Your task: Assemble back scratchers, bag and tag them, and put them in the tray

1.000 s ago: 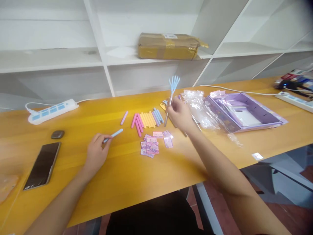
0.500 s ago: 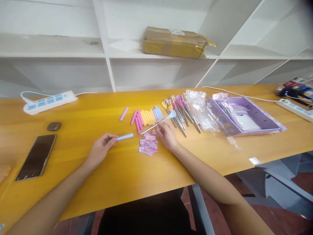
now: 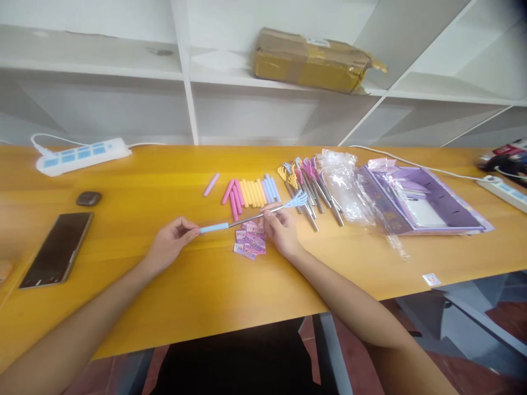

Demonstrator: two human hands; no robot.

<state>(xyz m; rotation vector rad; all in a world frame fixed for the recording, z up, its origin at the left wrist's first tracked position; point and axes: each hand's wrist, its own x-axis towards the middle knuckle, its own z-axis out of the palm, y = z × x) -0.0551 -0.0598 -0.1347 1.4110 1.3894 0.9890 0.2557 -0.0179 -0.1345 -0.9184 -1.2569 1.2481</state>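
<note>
Between thumb and fingers, my left hand (image 3: pixel 175 241) grips the outer end of a light blue tube handle (image 3: pixel 214 227). My right hand (image 3: pixel 282 230) pinches the metal rod of a back scratcher (image 3: pixel 297 201) with a light blue hand-shaped head. The rod's free end meets the tube's right end, and the two lie in one line; how far the rod sits inside is hidden. Beneath them is a pile of small pink and purple printed cards (image 3: pixel 250 242). Just beyond lie pink tubes (image 3: pixel 234 200), yellow tubes (image 3: pixel 252 193) and blue tubes (image 3: pixel 272 187).
More back scratchers (image 3: pixel 315 192) lie in a heap to the right, beside clear plastic bags (image 3: pixel 343 184) and a purple box (image 3: pixel 444 226). A lone purple tube (image 3: pixel 211 185) sits farther left. A phone (image 3: pixel 57 249), a dark case (image 3: pixel 89 198) and a power strip (image 3: pixel 84 156) are at left.
The blue tube and the rod, apart before, have come together end to end. My right hand has brought the rod into line with the tube. The camera view has shifted slightly.
</note>
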